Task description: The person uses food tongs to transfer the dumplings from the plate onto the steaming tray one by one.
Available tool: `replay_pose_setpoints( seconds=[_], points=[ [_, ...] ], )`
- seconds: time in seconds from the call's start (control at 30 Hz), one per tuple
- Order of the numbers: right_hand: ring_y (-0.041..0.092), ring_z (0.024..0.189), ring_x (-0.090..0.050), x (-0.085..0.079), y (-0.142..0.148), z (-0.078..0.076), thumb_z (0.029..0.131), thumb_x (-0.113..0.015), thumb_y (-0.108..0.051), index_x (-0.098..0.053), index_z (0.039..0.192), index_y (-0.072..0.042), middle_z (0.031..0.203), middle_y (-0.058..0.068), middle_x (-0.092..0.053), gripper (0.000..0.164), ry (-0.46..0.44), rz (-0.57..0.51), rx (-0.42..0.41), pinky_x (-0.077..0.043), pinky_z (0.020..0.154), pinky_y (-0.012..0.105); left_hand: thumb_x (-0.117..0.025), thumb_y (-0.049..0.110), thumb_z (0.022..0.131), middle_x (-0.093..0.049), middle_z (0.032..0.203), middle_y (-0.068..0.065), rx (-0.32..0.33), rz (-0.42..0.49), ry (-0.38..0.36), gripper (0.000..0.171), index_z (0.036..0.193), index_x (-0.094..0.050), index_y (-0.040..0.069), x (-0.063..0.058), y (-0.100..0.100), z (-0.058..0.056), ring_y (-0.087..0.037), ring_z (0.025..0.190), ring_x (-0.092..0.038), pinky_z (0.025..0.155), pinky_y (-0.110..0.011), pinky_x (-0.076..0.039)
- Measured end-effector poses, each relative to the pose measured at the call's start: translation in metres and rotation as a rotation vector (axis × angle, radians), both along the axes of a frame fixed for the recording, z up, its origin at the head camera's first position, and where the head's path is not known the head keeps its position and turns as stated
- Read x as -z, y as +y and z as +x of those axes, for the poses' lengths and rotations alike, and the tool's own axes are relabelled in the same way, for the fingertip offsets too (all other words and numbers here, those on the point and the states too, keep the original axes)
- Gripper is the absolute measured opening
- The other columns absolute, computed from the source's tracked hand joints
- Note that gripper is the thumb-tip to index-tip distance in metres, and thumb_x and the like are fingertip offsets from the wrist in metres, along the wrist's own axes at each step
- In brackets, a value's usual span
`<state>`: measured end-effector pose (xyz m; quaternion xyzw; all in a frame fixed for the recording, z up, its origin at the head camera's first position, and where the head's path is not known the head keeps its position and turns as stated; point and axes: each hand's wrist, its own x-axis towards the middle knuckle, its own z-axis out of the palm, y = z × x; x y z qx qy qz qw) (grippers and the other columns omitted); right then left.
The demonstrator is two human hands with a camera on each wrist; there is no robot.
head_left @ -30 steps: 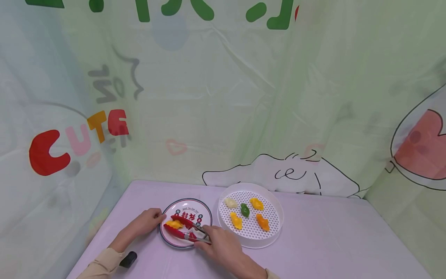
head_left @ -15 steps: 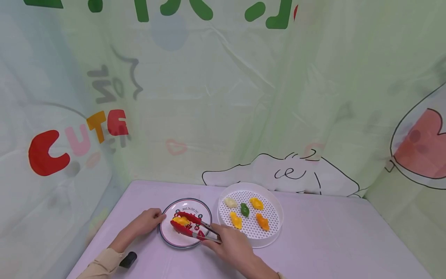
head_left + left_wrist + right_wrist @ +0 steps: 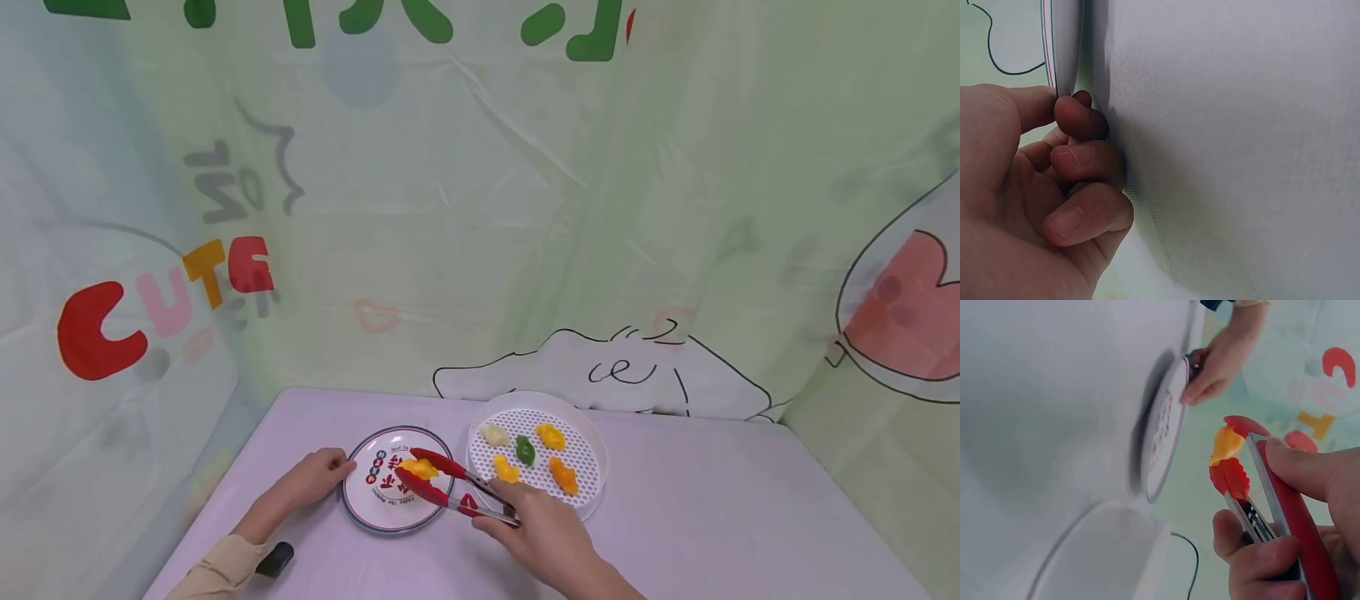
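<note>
In the head view, my left hand (image 3: 322,473) is at the left edge of a round white plate (image 3: 362,504) with red print and dark rim lines. The left wrist view shows thumb and forefinger pinching that rim, other fingers curled beneath. My right hand (image 3: 546,527) grips metal tongs (image 3: 425,488) with red scalloped tips and red handle grips. Between the tips is a yellow dumpling-shaped piece (image 3: 422,468), over the plate's right half. From the right wrist, the yellow piece (image 3: 1227,445) hangs well clear of the plate (image 3: 1159,447).
A round white steamer tray (image 3: 536,416) with a perforated base stands right of the plate. On it lie white (image 3: 494,434), green (image 3: 525,451), yellow (image 3: 551,436) and orange (image 3: 563,476) dumpling-shaped pieces. A black object (image 3: 275,559) shows by the left sleeve. Printed curtains (image 3: 480,250) rise behind the table.
My right hand has moved right with the tongs and the yellow piece, from the plate's left part to its right part. The left hand stays at the rim.
</note>
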<state>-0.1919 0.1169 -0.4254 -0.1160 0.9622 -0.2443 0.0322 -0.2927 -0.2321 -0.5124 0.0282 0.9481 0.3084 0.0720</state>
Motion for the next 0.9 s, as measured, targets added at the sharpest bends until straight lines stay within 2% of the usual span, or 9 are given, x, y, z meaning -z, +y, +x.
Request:
replay_pose_setpoints(
  seconds=[0.2,0.3,0.37,0.5,0.6,0.7,0.9],
  points=[
    [0.014,0.087,-0.057,-0.012,0.031,0.0,0.077,-0.075,-0.063,-0.067,0.131,-0.021,0.113,-0.001,-0.071,0.068,-0.017,0.027,0.134,-0.056,0.072,0.033,-0.059,0.022,0.101,-0.051,0.071,-0.001,-0.002,0.023,0.0,0.023,0.083,-0.056,0.009,0.0,0.0,0.002,-0.015,0.069,-0.048,0.062,-0.029,-0.038],
    [0.017,0.09,-0.058,-0.018,0.05,-0.001,0.077,-0.075,-0.064,-0.067,0.132,-0.022,0.118,0.002,-0.071,0.07,-0.03,0.063,0.183,-0.055,0.076,0.038,-0.059,0.024,0.101,-0.051,0.072,-0.001,-0.002,0.015,0.002,0.023,0.083,-0.056,0.01,0.0,-0.001,0.002,-0.015,0.07,-0.048,0.063,-0.029,-0.038],
    [0.018,0.087,-0.057,-0.022,0.063,-0.001,0.077,-0.075,-0.064,-0.066,0.132,-0.02,0.116,0.004,-0.071,0.071,-0.04,0.091,0.2,-0.053,0.072,0.036,-0.059,0.025,0.101,-0.051,0.072,-0.001,-0.002,0.009,0.004,0.023,0.084,-0.057,0.01,0.0,-0.001,0.002,-0.015,0.07,-0.048,0.063,-0.029,-0.038],
    [0.018,0.08,-0.053,-0.028,0.087,-0.004,0.077,-0.075,-0.062,-0.066,0.131,-0.013,0.099,0.003,-0.069,0.074,-0.079,0.134,0.202,-0.042,0.062,0.032,-0.059,0.026,0.101,-0.051,0.072,-0.001,-0.003,0.004,0.005,0.023,0.084,-0.057,0.01,-0.001,-0.001,0.001,-0.015,0.071,-0.048,0.064,-0.03,-0.038],
    [0.016,0.074,-0.05,-0.03,0.099,-0.005,0.079,-0.076,-0.058,-0.067,0.128,-0.01,0.083,-0.001,-0.062,0.069,-0.1,0.159,0.195,-0.039,0.061,0.032,-0.059,0.026,0.101,-0.051,0.072,-0.001,0.001,-0.002,0.007,0.023,0.084,-0.057,0.01,-0.001,-0.001,0.001,-0.015,0.071,-0.048,0.064,-0.03,-0.038],
    [0.016,0.071,-0.049,-0.03,0.105,-0.007,0.08,-0.077,-0.053,-0.068,0.125,-0.009,0.075,-0.001,-0.055,0.064,-0.115,0.193,0.184,-0.039,0.061,0.033,-0.059,0.026,0.101,-0.051,0.072,-0.001,0.002,-0.008,0.005,0.023,0.084,-0.058,0.01,-0.001,-0.001,0.001,-0.015,0.071,-0.048,0.063,-0.03,-0.038],
    [0.017,0.072,-0.051,-0.027,0.109,-0.013,0.081,-0.078,-0.05,-0.068,0.123,-0.004,0.084,0.001,-0.063,0.063,-0.12,0.234,0.173,-0.039,0.061,0.033,-0.059,0.025,0.101,-0.051,0.072,-0.001,-0.004,-0.006,0.002,0.023,0.084,-0.057,0.01,-0.002,0.0,0.002,-0.015,0.07,-0.048,0.063,-0.03,-0.038]
  ],
)
